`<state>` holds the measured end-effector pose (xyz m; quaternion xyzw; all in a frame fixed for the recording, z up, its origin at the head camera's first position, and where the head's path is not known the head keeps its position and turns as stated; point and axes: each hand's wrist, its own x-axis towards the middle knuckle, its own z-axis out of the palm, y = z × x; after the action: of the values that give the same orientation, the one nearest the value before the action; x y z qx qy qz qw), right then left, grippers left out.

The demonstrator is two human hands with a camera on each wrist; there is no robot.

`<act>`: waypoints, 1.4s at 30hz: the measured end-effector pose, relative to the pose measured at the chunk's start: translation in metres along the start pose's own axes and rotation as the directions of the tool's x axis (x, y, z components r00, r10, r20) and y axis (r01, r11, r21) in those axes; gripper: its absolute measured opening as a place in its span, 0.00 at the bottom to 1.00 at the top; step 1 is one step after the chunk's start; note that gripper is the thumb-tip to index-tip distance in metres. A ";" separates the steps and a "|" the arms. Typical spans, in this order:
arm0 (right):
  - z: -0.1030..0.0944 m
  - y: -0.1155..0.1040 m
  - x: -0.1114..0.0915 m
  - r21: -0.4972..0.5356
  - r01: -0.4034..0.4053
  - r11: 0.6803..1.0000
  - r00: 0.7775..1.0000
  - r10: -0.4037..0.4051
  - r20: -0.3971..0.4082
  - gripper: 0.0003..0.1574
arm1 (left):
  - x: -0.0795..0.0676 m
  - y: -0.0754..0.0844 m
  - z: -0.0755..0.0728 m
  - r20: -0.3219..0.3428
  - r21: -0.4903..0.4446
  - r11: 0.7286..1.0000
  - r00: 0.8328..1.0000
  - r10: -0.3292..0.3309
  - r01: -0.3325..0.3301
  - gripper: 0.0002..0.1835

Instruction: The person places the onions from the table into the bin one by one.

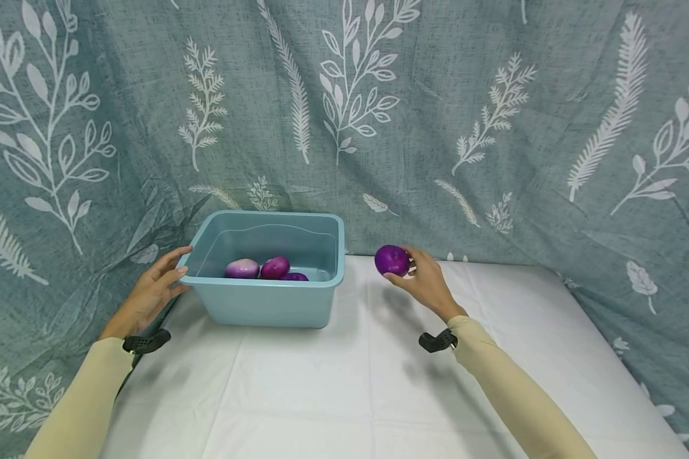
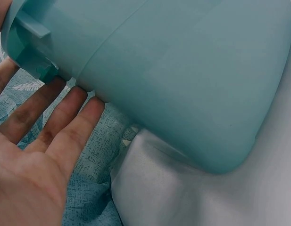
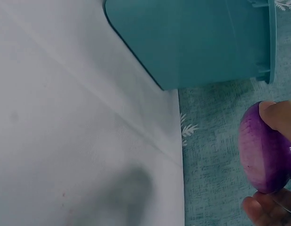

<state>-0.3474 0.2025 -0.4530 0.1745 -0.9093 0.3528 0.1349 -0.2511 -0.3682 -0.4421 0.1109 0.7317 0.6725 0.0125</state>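
Observation:
My right hand (image 1: 427,287) holds a purple onion (image 1: 392,261) between thumb and fingers, above the white table and right of a blue plastic bin (image 1: 270,306). In the right wrist view the thumb lies on top of this onion (image 3: 263,150), with fingertips below it. The bin stands upright with several onions inside: a pale purple onion (image 1: 242,268), a magenta onion (image 1: 275,268) and a darker one (image 1: 295,276) partly hidden by the front rim. At the bin's left side, my left hand (image 1: 149,294) touches the rim and wall with nearly straight fingers (image 2: 72,110).
A white cloth (image 1: 298,395) covers the table. Behind it and at both sides hangs a blue-green curtain (image 1: 413,127) with white leaf prints, close to the bin's back. Each wrist wears a black band (image 1: 436,342).

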 end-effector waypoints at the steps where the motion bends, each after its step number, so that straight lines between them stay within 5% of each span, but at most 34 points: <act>1: 0.000 -0.002 0.000 -0.001 0.006 1.000 1.000 -0.006 -0.003 0.54 | 0.000 0.000 0.000 0.001 0.001 1.000 1.000 0.001 -0.001 0.31; 42: -0.002 -0.095 0.003 0.111 0.174 0.979 0.985 -0.172 -0.029 0.53 | 0.001 0.002 0.000 -0.017 0.002 1.000 1.000 -0.024 0.024 0.31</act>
<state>-0.3105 0.1379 -0.3941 0.2568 -0.8680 0.3923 0.1636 -0.2516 -0.3679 -0.4402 0.0963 0.7338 0.6723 0.0140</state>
